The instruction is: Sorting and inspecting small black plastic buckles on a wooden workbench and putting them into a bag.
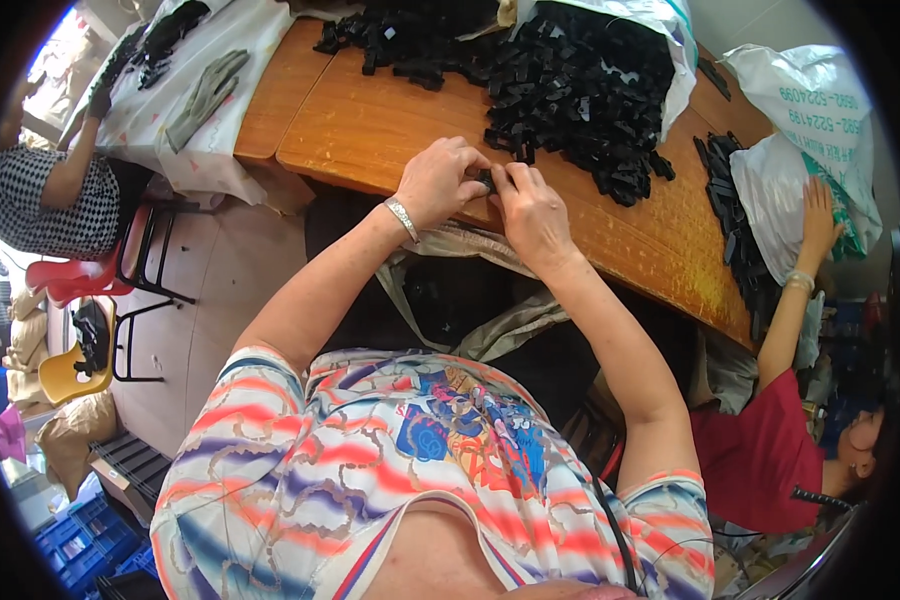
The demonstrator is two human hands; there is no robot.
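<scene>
Straight into the head view: had the left hand [440, 185] and the right hand [533, 215] together, fingertips to fingertips, clamped on a small black piece [486, 180] right above the near edge of the wooden table [370, 130]. Pinched it from both sides, nearly covering its shape! Wore a bracelet [402, 218] on the left wrist. Faced a big heap of black parts [585, 90] just beyond the fingers, bordered by a white plastic bag [682, 60]. Had a looser spread of black parts [410, 45] farther left, and a dark row of parts [732, 205] along the right, beside a bag with green print [825, 100]. Saw, there, a co-worker's hand [818, 215] laid on plastic! Over left, spotted a grey glove [208, 100] on a cloth-covered table [260, 45], near a co-worker in a checked top [55, 195].
</scene>
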